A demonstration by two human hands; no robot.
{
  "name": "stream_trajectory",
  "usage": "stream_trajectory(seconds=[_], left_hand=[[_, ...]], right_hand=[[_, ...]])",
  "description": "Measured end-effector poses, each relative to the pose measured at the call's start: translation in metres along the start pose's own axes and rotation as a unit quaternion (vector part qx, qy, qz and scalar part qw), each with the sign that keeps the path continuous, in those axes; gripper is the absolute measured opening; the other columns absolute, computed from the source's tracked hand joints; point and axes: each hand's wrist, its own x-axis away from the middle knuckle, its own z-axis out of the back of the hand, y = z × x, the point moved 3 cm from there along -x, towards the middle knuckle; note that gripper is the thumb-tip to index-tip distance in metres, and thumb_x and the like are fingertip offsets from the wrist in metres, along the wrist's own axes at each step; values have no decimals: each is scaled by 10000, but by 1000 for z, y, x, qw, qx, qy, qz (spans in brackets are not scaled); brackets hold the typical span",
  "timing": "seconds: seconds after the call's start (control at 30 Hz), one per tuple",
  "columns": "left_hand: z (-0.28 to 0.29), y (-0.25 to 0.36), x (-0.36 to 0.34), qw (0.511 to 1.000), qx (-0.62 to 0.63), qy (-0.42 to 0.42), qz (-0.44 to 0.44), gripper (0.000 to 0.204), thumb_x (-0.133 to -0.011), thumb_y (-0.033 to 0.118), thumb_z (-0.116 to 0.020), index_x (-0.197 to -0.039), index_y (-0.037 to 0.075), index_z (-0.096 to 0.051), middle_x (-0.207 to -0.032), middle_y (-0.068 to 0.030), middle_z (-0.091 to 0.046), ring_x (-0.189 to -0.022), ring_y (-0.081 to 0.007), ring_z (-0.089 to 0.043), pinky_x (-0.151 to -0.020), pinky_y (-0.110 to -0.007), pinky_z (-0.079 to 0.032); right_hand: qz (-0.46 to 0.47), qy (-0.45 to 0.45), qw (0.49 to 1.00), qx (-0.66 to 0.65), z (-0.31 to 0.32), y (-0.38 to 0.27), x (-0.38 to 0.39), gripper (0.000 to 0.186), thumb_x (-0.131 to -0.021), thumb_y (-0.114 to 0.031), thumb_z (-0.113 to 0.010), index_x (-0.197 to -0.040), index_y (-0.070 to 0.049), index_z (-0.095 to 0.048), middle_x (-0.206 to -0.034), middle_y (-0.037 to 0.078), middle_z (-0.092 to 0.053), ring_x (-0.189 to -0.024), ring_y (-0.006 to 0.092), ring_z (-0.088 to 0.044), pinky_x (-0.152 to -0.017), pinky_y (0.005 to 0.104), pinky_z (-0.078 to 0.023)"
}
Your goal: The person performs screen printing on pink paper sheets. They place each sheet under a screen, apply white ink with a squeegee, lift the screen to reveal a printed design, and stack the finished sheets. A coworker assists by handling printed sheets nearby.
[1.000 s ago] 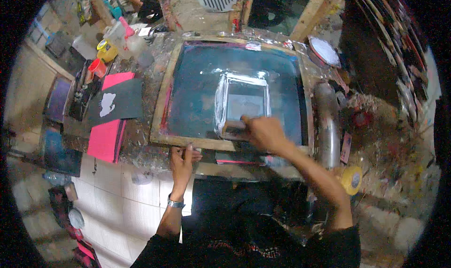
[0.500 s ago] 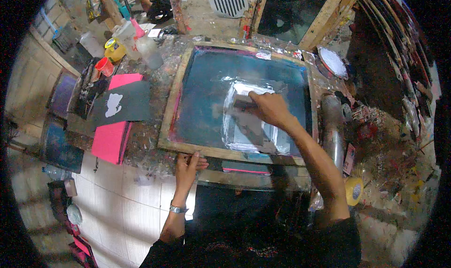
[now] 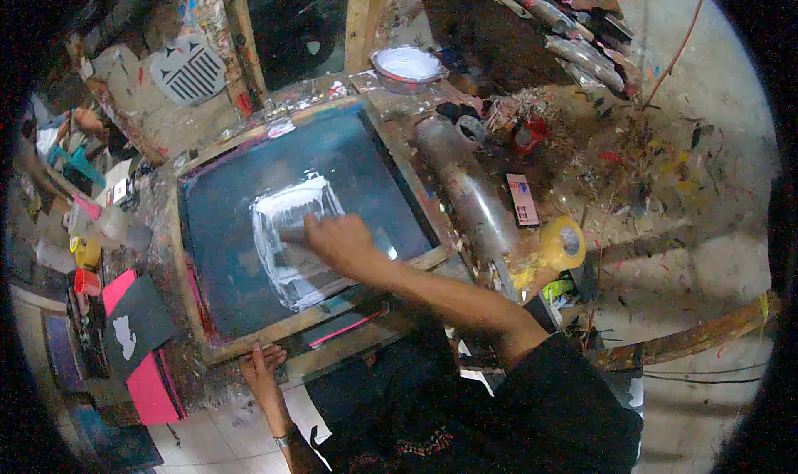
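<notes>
A silk screen with a wooden frame point(image 3: 193, 281) lies on the worktable, its blue-grey mesh point(image 3: 223, 216) bearing a rough rectangle of white ink point(image 3: 266, 224). Over that ink my right hand point(image 3: 342, 245) is closed around a small squeegee point(image 3: 291, 235), mostly covered by the fingers. At the frame's near left corner my left hand point(image 3: 263, 369) grips the wooden edge, partly hidden against it. Beneath the near side of the frame shows dark sheet material with a pink edge point(image 3: 349, 329).
Left of the screen lie pink sheets point(image 3: 154, 388) and a dark card with a white shape point(image 3: 143, 331), near bottles and a red cup point(image 3: 86, 283). To the right are a tub of white ink point(image 3: 407, 63), a clear roll point(image 3: 467, 187), a phone point(image 3: 522, 199) and yellow tape point(image 3: 563, 243).
The whole view has swung to the right and tilted. My right hand stays over the white ink with the squeegee, and my left hand keeps its place at the frame's near edge.
</notes>
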Motion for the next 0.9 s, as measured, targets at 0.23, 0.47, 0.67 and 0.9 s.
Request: stream_trajectory(seconds=[0.23,0.47,0.67,0.9], left_hand=[[-8,21,12,1000,0,1,-5,440,-1040,377,-605,-1169,-29,-498,-932,-186,-709,-802,-249,-731,-722,-343,-609],[-10,15,1,999,8,33,-20,439,-1028,363,-626,-1198,-9,-467,-919,-190,-713,-780,-258,-730,-678,-330,-608],[18,-2,-10,999,11,22,21,394,-1022,368,-634,-1142,7,-529,-890,-175,-719,-762,-234,-728,-660,-314,-600],[4,18,2,997,-30,65,-3,380,-1015,365,-639,-1065,-8,-584,-855,-171,-723,-710,-220,-720,-651,-312,-594]], right_hand=[[142,-88,982,-88,13,-46,30,460,-873,-362,-717,-1116,17,-622,-823,191,-731,-784,388,-737,-652,510,-567],[114,-417,826,-361,-15,11,-48,768,-698,-689,-803,-1069,-18,-760,-953,170,-766,-867,326,-734,-732,445,-550],[198,-97,961,-165,49,-6,-76,471,-782,-429,-790,-981,-8,-722,-961,215,-731,-884,349,-725,-726,450,-555],[207,51,976,-32,-37,-28,4,186,-883,-226,-605,-939,-62,-672,-881,121,-716,-763,281,-694,-669,411,-506]])
